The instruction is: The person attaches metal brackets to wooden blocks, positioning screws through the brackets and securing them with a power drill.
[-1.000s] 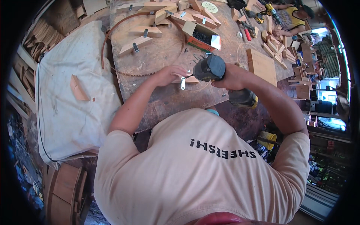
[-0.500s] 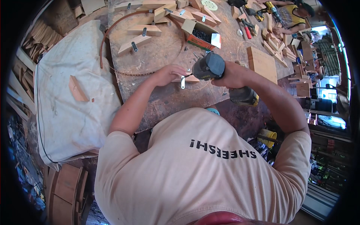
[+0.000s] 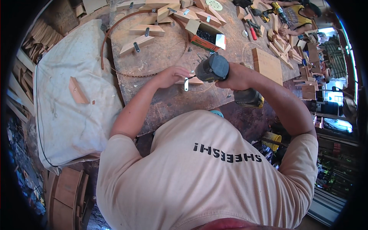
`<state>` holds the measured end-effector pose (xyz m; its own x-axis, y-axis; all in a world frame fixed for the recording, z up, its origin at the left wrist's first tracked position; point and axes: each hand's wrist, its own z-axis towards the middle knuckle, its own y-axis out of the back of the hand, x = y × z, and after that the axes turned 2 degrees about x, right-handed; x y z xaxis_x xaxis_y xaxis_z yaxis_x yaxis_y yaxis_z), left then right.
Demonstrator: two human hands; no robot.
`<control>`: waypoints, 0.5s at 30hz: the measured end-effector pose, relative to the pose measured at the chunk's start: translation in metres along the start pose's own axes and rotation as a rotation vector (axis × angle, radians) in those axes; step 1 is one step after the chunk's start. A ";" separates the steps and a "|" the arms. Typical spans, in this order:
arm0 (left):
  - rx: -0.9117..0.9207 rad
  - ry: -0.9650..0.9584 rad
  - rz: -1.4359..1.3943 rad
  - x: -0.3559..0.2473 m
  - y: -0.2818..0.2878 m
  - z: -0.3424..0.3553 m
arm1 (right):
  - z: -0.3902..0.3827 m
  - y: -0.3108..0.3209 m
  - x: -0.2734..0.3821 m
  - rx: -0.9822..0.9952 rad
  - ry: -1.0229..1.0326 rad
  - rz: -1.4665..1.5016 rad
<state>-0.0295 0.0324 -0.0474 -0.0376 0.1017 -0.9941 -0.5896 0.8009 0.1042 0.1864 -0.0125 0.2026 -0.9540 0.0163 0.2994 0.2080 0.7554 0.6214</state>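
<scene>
My right hand [image 3: 237,76] is wrapped round the grip of a cordless drill [image 3: 213,68], dark with a yellow-trimmed battery. The drill lies sideways, its bit pointing left at a small metal plate [image 3: 186,84] on a wooden block [image 3: 196,81]. On the block's left end rests my left hand [image 3: 172,76], its fingers bent over the wood and pressing it to the workbench [image 3: 153,99]. The plate sticks out past the block's near edge. The drill's body hides part of the block, and the screw at the bit's tip is too small to make out.
Beyond my hands stands an open box of dark screws [image 3: 207,36]. Several blocks with metal plates [image 3: 147,30] lie at the back left, near a thin curved strip [image 3: 109,36]. To the right are a square board [image 3: 267,65] and another person [image 3: 299,19]. A pale cloth [image 3: 73,119] drapes at left.
Hardly anything differs. The view has shifted very slightly; both hands, the drill and the block keep their places relative to one another.
</scene>
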 end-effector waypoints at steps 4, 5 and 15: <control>-0.005 -0.010 0.017 -0.002 0.000 -0.001 | 0.003 -0.003 -0.003 -0.038 0.044 -0.049; -0.008 -0.015 0.025 -0.003 0.000 -0.002 | 0.005 -0.005 -0.007 -0.032 0.026 -0.055; -0.074 0.036 0.009 -0.007 0.000 -0.004 | 0.010 -0.011 -0.016 -0.092 0.221 -0.127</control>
<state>-0.0325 0.0298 -0.0401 -0.0712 0.0864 -0.9937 -0.6472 0.7541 0.1119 0.1969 -0.0146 0.1842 -0.9055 -0.2253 0.3596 0.1183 0.6797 0.7238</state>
